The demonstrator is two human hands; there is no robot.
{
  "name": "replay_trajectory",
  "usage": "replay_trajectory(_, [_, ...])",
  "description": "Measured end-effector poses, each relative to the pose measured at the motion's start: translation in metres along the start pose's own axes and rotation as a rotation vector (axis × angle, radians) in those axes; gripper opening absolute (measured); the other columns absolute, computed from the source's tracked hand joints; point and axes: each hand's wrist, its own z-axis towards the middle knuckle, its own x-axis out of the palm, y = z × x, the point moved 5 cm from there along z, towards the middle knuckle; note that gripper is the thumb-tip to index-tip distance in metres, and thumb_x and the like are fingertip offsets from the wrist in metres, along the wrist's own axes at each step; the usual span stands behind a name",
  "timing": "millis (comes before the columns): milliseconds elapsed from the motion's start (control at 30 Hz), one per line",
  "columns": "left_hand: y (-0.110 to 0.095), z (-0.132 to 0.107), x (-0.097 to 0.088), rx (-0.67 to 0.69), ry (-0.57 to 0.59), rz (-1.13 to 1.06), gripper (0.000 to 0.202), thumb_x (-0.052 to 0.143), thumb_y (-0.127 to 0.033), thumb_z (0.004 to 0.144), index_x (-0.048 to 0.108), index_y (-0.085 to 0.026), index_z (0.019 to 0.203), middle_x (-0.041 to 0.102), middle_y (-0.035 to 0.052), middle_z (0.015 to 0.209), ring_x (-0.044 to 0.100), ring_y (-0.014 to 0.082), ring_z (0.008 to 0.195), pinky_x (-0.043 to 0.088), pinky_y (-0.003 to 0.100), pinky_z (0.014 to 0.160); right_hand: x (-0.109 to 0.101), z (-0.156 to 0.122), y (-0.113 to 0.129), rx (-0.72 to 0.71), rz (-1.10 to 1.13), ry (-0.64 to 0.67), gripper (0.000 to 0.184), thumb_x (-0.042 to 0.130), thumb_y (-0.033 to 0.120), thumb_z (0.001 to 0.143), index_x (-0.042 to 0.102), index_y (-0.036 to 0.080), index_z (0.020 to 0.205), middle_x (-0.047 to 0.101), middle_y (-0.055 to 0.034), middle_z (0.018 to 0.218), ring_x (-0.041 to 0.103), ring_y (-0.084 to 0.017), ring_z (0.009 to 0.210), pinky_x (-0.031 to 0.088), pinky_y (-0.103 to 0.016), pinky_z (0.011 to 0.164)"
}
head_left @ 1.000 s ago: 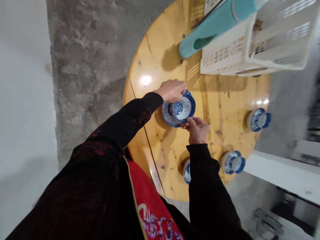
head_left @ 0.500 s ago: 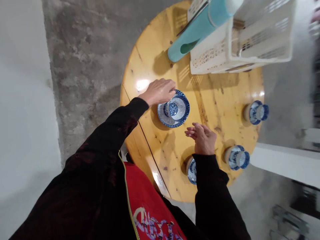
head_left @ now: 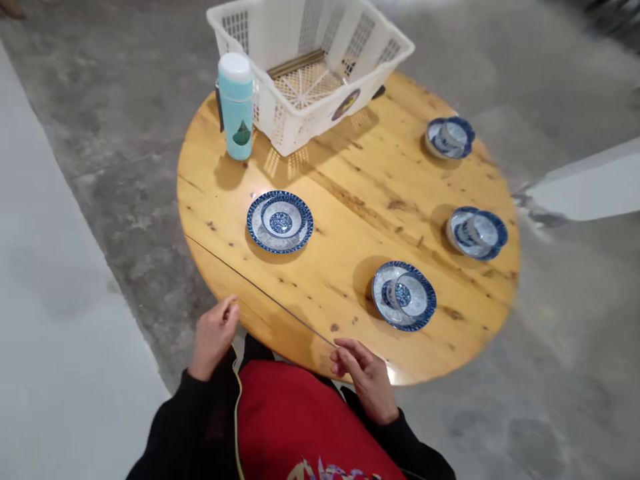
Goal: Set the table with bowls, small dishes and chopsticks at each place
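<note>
Nearest: red apron w/ pale embroidered pattern at bottom edge, not legible as writing; black sleeves either side. Left hand [head_left: 214, 337] loosely curled, empty, just off the near rim of the tabletop [head_left: 350, 193]. Right hand [head_left: 364, 375] half-open w/ fingers relaxed, holding nothing, at the near edge.

Round tabletop: glossy yellow varnished wood w/ dark knots and a thin seam running diagonally across the near-left part.

Closest dish set [head_left: 404, 295]: blue-and-white patterned saucer w/ small bowl sitting in it, glazed ceramic, approx. between right hand and centre. Left-centre dish set [head_left: 280, 221]: same ware, flat round saucer w/ shallow bowl centred, dense blue rim pattern. Right-side dish set [head_left: 477, 231] near the right rim; far dish set [head_left: 449, 137] further back, both same pattern.

Far left: teal flask [head_left: 236, 105], cylinder w/ white cap, small dark triangular logo, unreadable. Just beside it, white plastic basket [head_left: 310, 57], lattice walls, oval sticker on the front, text not legible. Grey concrete floor around.
</note>
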Motion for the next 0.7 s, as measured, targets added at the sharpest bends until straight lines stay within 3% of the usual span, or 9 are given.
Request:
replay_trajectory(67, [-0.023,-0.025,0.032,0.042,0.040,0.017,0.035,0.046,-0.035,0.094,0.073,-0.020,0.112,0.080,0.0063,0.098,0.074,0.0196,0.086,0.054,0.027,0.079,-0.026,-0.010,-0.016,0.030,0.025,-0.020,0.058,0.074,0.068,0.072,0.068,0.016,0.095,0.071,-0.0053,0.070,0.065,-0.017,0.056,0.054,-0.029,0.053])
replay_trajectory(167, [-0.076,-0.060,0.087,0.176,0.164,0.037,0.034,0.046,-0.029,0.096,0.072,-0.019,0.115,0.080,0.0065,0.101,0.074,0.0192,0.088,0.055,0.027,0.081,-0.082,-0.022,-0.044,0.035,0.038,-0.065,0.062,0.074,0.071,0.069,0.068,0.015,0.095,0.071,-0.0054,0.071,0.065,-0.018,0.057,0.055,-0.029,0.055])
replay_trajectory(333, [-0.175,-0.129,0.180,0.413,0.284,0.049,0.031,0.047,-0.023,0.097,0.071,-0.019,0.117,0.078,0.0070,0.110,0.074,0.0194,0.098,0.055,0.028,0.087,-0.210,-0.056,-0.118,0.058,0.044,-0.225,0.067,0.073,0.072,0.064,0.069,0.015,0.098,0.074,-0.0070,0.073,0.068,-0.020,0.060,0.057,-0.031,0.058])
replay_trajectory(433, [-0.227,-0.179,0.240,0.545,0.398,0.069,0.030,0.048,-0.023,0.097,0.070,-0.017,0.116,0.079,0.0074,0.106,0.075,0.0194,0.094,0.056,0.028,0.084,-0.289,-0.091,-0.173,0.113,0.099,-0.394,0.071,0.074,0.072,0.060,0.069,0.012,0.098,0.075,-0.0084,0.073,0.069,-0.020,0.061,0.058,-0.030,0.058])
replay_trajectory(500, [-0.258,-0.212,0.276,0.667,0.503,0.103,0.030,0.049,-0.023,0.096,0.070,-0.017,0.116,0.079,0.0072,0.103,0.075,0.0200,0.093,0.056,0.028,0.083,-0.331,-0.118,-0.208,0.146,0.173,-0.518,0.073,0.074,0.071,0.057,0.069,0.011,0.098,0.075,-0.0090,0.073,0.070,-0.021,0.060,0.058,-0.030,0.057])
replay_trajectory(600, [-0.295,-0.246,0.318,0.857,0.656,0.161,0.029,0.049,-0.022,0.096,0.070,-0.017,0.115,0.079,0.0066,0.099,0.075,0.0212,0.093,0.056,0.028,0.083,-0.370,-0.152,-0.251,0.188,0.318,-0.665,0.072,0.075,0.069,0.057,0.068,0.011,0.099,0.076,-0.0087,0.074,0.071,-0.022,0.061,0.059,-0.031,0.056])
replay_trajectory(700, [-0.322,-0.254,0.347,0.929,0.684,0.198,0.030,0.048,-0.022,0.095,0.070,-0.017,0.115,0.079,0.0070,0.098,0.076,0.0216,0.094,0.056,0.028,0.082,-0.385,-0.163,-0.281,0.219,0.498,-0.708,0.070,0.080,0.066,0.053,0.066,0.015,0.099,0.077,-0.0070,0.074,0.073,-0.024,0.063,0.061,-0.032,0.058])
